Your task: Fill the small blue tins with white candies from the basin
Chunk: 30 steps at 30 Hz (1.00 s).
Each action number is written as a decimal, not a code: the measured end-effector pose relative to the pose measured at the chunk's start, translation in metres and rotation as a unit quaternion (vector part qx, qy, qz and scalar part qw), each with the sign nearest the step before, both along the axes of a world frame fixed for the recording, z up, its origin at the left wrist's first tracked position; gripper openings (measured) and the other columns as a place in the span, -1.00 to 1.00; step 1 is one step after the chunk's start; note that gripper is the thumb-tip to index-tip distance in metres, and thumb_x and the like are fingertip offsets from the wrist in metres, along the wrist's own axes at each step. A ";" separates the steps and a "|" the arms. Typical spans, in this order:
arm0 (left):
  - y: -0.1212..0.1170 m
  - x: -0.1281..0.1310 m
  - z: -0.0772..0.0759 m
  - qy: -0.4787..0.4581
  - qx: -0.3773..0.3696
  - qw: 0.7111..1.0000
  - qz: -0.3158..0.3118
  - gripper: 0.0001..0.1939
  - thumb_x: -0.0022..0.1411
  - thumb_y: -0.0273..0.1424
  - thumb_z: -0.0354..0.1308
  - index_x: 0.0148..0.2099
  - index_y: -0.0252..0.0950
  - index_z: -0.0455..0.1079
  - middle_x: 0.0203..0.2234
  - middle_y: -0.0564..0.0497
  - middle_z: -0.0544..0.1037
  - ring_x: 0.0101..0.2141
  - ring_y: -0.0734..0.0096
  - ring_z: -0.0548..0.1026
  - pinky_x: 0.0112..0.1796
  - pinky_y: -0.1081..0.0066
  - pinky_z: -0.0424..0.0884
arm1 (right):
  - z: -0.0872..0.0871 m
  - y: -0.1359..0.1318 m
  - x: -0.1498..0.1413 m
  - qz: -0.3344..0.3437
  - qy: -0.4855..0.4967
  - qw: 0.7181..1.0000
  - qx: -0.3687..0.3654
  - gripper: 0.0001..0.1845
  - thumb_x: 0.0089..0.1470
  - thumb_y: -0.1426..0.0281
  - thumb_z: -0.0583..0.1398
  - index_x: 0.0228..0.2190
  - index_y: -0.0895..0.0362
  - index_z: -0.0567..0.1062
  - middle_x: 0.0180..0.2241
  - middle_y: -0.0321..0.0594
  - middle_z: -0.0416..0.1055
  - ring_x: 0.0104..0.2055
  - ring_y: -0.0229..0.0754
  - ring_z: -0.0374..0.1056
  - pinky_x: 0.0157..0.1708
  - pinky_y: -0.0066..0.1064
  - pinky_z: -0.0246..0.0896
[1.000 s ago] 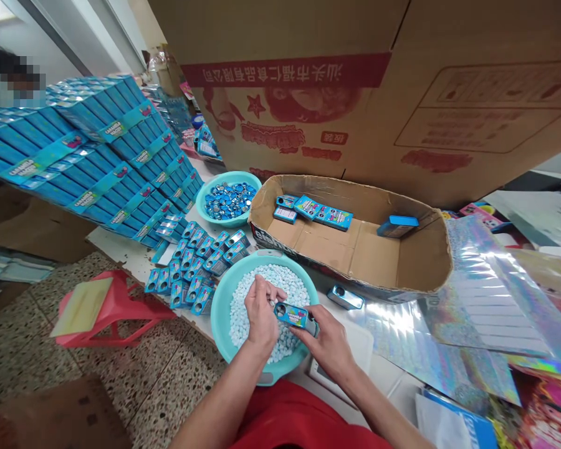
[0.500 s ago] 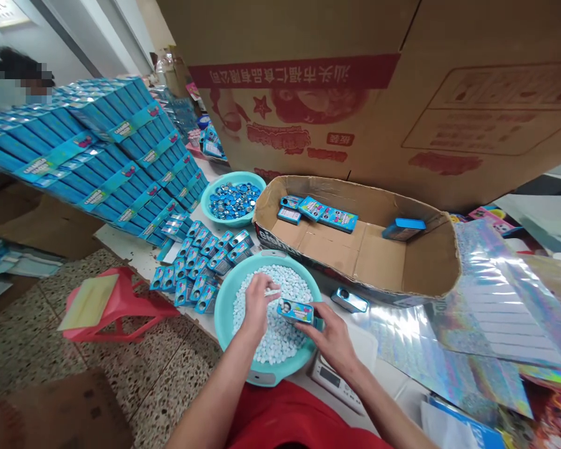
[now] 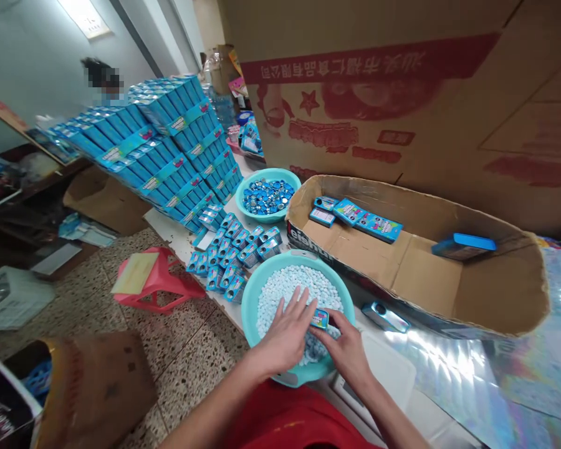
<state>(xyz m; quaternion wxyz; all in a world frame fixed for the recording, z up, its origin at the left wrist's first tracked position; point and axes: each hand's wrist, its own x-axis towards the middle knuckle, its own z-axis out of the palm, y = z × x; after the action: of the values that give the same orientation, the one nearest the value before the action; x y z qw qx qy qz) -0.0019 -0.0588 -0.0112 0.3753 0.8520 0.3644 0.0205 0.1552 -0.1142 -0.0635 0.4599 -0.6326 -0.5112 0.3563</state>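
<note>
My right hand (image 3: 349, 350) grips a small blue candy tin (image 3: 320, 318) by its right end, above a turquoise basin (image 3: 250, 305) of pale mint-like candies (image 3: 299, 279). Stretched out palm down, my left hand (image 3: 285, 333) covers the tin's left end with its fingers. Whether its fingertips press on the tin or hold a candy is hidden. To the left of the basin stand several blue tins (image 3: 229, 249) with round holes in their tops. One more tin (image 3: 386, 316) lies to the basin's right.
Behind is a basin (image 3: 243, 209) of blue and silver caps. A cut-down cardboard box (image 3: 416, 268) holds several blue tins. Stacked blue packs (image 3: 168, 156) rise at the left, near a red stool (image 3: 156, 287). A white scale (image 3: 388, 368) sits right of the basin.
My left hand has gone from fingers bent beside the tin to lying outstretched over its left end. The camera view has swung left. My right hand keeps its hold on the tin.
</note>
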 end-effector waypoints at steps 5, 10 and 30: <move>-0.011 -0.010 0.012 0.018 0.082 0.996 0.018 -0.17 0.10 -0.62 -0.11 0.36 -0.11 -0.30 0.33 -0.05 -0.19 0.29 0.10 -0.23 0.18 -0.12 -0.21 | -0.003 0.004 -0.020 0.019 0.008 1.000 0.021 -0.67 0.00 0.16 0.21 -0.25 0.13 0.47 -0.30 -0.13 0.48 -0.26 -0.03 0.40 -0.24 -0.20 0.35; -0.008 -0.044 0.024 -0.014 0.008 0.986 0.168 -0.57 0.13 -0.46 0.05 0.07 -0.12 0.31 -0.05 -0.05 0.46 -0.05 0.22 0.40 -0.05 0.29 0.29 | 0.008 0.004 -0.026 0.104 0.023 0.992 0.075 -0.55 0.03 0.20 0.24 -0.05 0.07 0.38 -0.09 -0.10 0.41 -0.09 -0.03 0.38 -0.13 -0.18 0.36; 0.017 -0.135 -0.108 0.043 0.145 0.834 0.531 -0.38 0.03 -0.23 0.11 0.13 -0.34 0.12 -0.09 -0.17 0.34 0.00 0.05 0.30 -0.02 0.12 0.27 | -0.074 -0.030 0.111 -0.269 -0.087 0.957 -0.065 -0.37 -0.18 -0.05 0.22 -0.21 0.17 0.35 -0.23 -0.05 0.40 -0.19 0.03 0.34 -0.21 -0.08 0.28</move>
<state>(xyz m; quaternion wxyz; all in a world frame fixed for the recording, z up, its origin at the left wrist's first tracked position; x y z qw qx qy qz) -0.1371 -0.0417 -0.1192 0.1631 0.5720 0.7695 0.2324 0.2663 -0.1443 -0.1373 0.4508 -0.8037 -0.3355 0.1955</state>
